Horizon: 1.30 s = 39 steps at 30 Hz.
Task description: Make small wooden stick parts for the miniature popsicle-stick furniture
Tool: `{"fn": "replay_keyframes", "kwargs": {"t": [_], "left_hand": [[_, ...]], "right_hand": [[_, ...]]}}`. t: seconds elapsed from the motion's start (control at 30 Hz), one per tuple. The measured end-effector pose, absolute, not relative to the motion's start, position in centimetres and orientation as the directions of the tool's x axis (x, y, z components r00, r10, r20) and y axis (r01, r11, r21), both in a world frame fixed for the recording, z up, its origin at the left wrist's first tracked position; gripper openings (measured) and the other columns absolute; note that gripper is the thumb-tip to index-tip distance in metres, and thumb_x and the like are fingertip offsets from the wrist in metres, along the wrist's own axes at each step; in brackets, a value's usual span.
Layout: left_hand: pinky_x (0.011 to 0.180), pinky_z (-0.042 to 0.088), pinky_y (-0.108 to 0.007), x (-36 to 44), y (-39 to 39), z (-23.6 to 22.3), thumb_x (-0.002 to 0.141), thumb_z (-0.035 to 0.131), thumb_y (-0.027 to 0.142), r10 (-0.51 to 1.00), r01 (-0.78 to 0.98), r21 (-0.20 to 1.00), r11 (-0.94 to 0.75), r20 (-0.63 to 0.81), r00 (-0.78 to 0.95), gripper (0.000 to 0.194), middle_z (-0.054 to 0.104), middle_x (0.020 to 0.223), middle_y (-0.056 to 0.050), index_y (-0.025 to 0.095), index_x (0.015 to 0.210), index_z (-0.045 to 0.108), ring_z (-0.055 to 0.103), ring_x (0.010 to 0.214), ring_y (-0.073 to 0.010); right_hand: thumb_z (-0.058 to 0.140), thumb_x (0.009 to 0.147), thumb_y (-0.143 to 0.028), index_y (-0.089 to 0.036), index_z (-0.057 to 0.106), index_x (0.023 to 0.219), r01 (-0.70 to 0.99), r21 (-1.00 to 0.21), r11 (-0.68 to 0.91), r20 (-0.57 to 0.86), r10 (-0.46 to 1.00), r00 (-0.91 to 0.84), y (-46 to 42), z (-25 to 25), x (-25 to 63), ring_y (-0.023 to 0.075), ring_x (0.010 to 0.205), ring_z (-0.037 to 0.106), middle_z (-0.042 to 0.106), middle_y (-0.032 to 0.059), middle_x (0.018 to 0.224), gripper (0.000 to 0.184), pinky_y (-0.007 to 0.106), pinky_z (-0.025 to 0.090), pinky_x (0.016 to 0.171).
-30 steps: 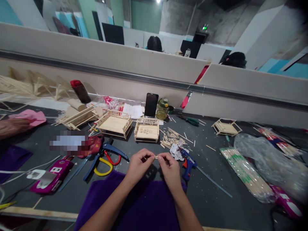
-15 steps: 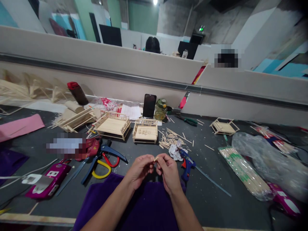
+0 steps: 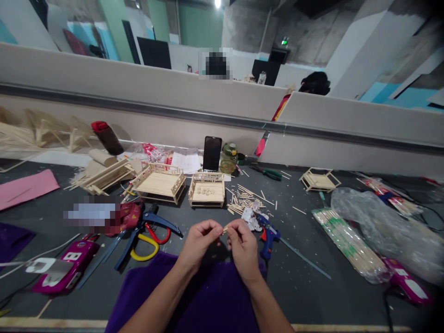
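Hands meet above the near edge of the dark counter (image 3: 305, 286), over a purple cloth (image 3: 208, 300) that lies under both forearms. The left hand (image 3: 199, 240) and the right hand (image 3: 243, 245) each pinch one end of a short wooden stick (image 3: 225, 228), thumb and forefinger of both closed on it, so the stick sits right between the fingertips, held up off the counter and tilted slightly. Just right of the right hand lies a blue glue gun (image 3: 268, 236), with a crumpled bit of white paper (image 3: 250, 217) beside its nozzle. Beyond the hands a scatter of cut sticks (image 3: 243, 199) lies near a small model bed (image 3: 206, 189) made of sticks; a larger model bed (image 3: 159, 181) stands just to its left. A black phone (image 3: 212, 153) leans upright behind them against the wall, next to a green jar (image 3: 229, 158). Left of the left hand lie blue-handled cutters (image 3: 138, 231) and a yellow and red handled tool (image 3: 150, 240). Far to the right a wrapped bundle of skewers (image 3: 347, 243) lies on the counter, well apart from the hands.
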<state>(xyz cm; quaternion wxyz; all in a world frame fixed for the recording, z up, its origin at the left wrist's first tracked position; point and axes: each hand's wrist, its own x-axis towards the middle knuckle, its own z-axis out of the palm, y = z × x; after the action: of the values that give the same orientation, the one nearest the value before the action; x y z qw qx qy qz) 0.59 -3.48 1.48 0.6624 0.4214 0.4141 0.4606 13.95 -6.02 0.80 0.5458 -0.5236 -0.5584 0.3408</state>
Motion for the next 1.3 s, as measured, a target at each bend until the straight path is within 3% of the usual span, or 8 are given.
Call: {"fn": "replay_keyframes", "kwargs": {"t": [0.13, 0.33, 0.4, 0.53, 0.7, 0.97, 1.13, 1.3], "left_hand": [[0.057, 0.041, -0.021, 0.9, -3.8, 1.1, 0.073, 0.075, 0.035, 0.963, -0.339, 0.916, 0.214, -0.141, 0.228, 0.024, 0.060, 0.062, 0.000, 0.014, 0.066, 0.067, 0.051, 0.056, -0.0099], [0.057, 0.043, -0.020, 1.1, -3.9, 0.8, 0.072, 0.076, 0.034, 0.960, -0.387, 0.888, 0.247, -0.170, 0.223, 0.022, 0.063, 0.064, -0.002, 0.013, 0.072, 0.071, 0.053, 0.057, -0.0097], [0.057, 0.045, -0.020, 1.0, -3.9, 0.7, 0.069, 0.078, 0.034, 0.959, -0.398, 0.877, 0.269, -0.207, 0.192, 0.023, 0.064, 0.068, -0.002, 0.013, 0.074, 0.073, 0.053, 0.057, -0.0093], [0.056, 0.048, -0.019, 0.8, -3.8, 0.5, 0.065, 0.081, 0.032, 0.948, -0.451, 0.833, 0.319, -0.288, 0.138, 0.024, 0.066, 0.073, -0.003, 0.012, 0.077, 0.074, 0.055, 0.058, -0.0081], [0.052, 0.049, -0.018, 0.6, -3.7, 0.2, 0.060, 0.085, 0.029, 0.915, -0.540, 0.743, 0.395, -0.373, 0.156, 0.025, 0.063, 0.066, 0.000, 0.011, 0.073, 0.072, 0.054, 0.054, -0.0067], [0.051, 0.050, -0.017, 0.3, -3.6, 0.0, 0.052, 0.090, 0.027, 0.871, -0.594, 0.651, 0.473, -0.447, 0.203, 0.030, 0.060, 0.059, 0.002, 0.011, 0.069, 0.070, 0.054, 0.052, -0.0060], [0.052, 0.050, -0.016, 0.4, -3.5, -0.3, 0.048, 0.091, 0.025, 0.860, -0.595, 0.634, 0.495, -0.456, 0.229, 0.032, 0.062, 0.059, 0.002, 0.012, 0.066, 0.069, 0.055, 0.052, -0.0058], [0.051, 0.047, -0.017, 0.4, -3.7, -0.8, 0.050, 0.090, 0.028, 0.876, -0.536, 0.698, 0.474, -0.434, 0.209, 0.030, 0.062, 0.054, 0.002, 0.012, 0.062, 0.067, 0.054, 0.048, -0.0063]], "right_hand": [[0.056, 0.089, -0.040, -0.020, 0.057, 0.079, -0.075, -0.994, 0.078, 0.067, 0.987, 0.145, -5.9, 0.5, 13.1, 0.0080, 0.045, 0.046, 0.049, -0.0058, 0.061, 0.023, 0.020, 0.036, 0.045], [0.061, 0.084, -0.045, -0.019, 0.055, 0.080, -0.415, -0.910, -0.020, -0.078, 0.989, 0.125, -5.3, -0.4, 13.0, 0.0072, 0.041, 0.041, 0.044, -0.0080, 0.055, 0.027, 0.019, 0.036, 0.042], [0.053, 0.088, -0.047, -0.020, 0.054, 0.082, -0.293, -0.956, -0.022, -0.074, 0.983, 0.168, -5.1, -0.9, 13.4, 0.0083, 0.042, 0.040, 0.044, -0.0070, 0.058, 0.027, 0.020, 0.035, 0.040], [0.042, 0.093, -0.039, -0.020, 0.057, 0.084, 0.329, -0.944, 0.009, 0.069, 0.983, 0.171, -4.7, -2.2, 14.6, 0.0127, 0.048, 0.049, 0.052, -0.0025, 0.062, 0.026, 0.024, 0.041, 0.046], [0.049, 0.086, -0.021, -0.020, 0.063, 0.075, 0.575, -0.817, 0.053, 0.165, 0.976, 0.144, -4.4, -4.4, 15.2, 0.0207, 0.077, 0.057, 0.059, 0.0063, 0.080, 0.018, 0.030, 0.044, 0.071], [0.046, 0.090, -0.017, -0.019, 0.066, 0.098, 0.654, -0.744, 0.133, 0.251, 0.964, 0.089, -4.9, -3.2, 14.8, 0.0200, 0.083, 0.060, 0.062, 0.0079, 0.091, 0.022, 0.029, 0.044, 0.076], [0.052, 0.091, -0.021, -0.020, 0.068, 0.091, 0.483, -0.830, 0.279, 0.317, 0.948, -0.002, -6.0, 0.6, 14.2, 0.0149, 0.075, 0.060, 0.064, 0.0035, 0.084, 0.016, 0.022, 0.044, 0.065], [0.054, 0.087, -0.014, -0.019, 0.067, 0.081, 0.575, -0.764, 0.293, 0.329, 0.943, -0.044, -6.4, 1.6, 13.8, 0.0135, 0.066, 0.056, 0.060, 0.0019, 0.076, 0.015, 0.022, 0.041, 0.061]]}}
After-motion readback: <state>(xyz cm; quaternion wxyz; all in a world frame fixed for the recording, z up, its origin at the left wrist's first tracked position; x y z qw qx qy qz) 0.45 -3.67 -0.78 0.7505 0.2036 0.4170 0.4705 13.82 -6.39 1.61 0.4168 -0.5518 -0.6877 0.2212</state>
